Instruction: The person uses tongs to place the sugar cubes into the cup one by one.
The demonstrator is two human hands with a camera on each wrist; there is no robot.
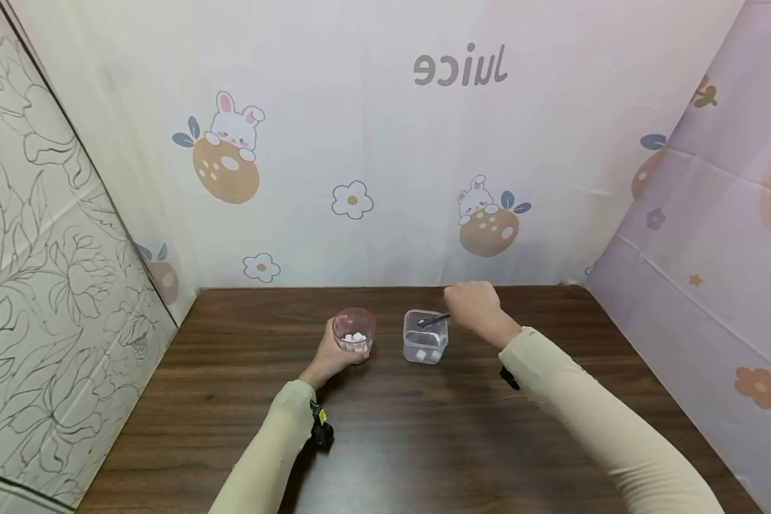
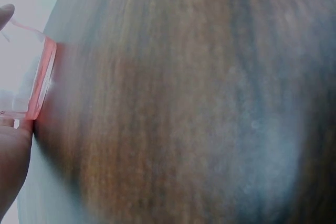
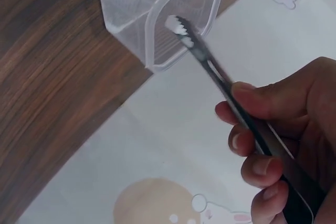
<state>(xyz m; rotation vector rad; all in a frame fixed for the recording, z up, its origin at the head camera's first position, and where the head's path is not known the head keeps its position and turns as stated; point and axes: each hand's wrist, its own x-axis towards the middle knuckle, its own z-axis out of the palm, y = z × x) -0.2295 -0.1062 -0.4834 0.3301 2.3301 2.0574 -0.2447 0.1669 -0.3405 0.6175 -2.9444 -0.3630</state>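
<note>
My left hand (image 1: 330, 358) grips a clear pink-tinted cup (image 1: 364, 325) upright on the table, left of a clear square plastic container (image 1: 412, 343). White cubes (image 1: 356, 338) fill the cup's lower part; a couple more white cubes (image 1: 429, 355) lie at the container's bottom. Dark metal tongs (image 3: 231, 95) are squeezed between the thumb and fingers of my right hand (image 3: 294, 124). Their toothed tips are over the container's opening, with a bit of white showing between them. In the left wrist view, only the cup's pink base (image 2: 43, 80) and parts of the hand appear.
Both vessels stand toward the far side of a dark wood-grain table (image 1: 417, 442). A printed cloth wall (image 1: 398, 143) rises right behind the table's far edge, with more panels at left and right.
</note>
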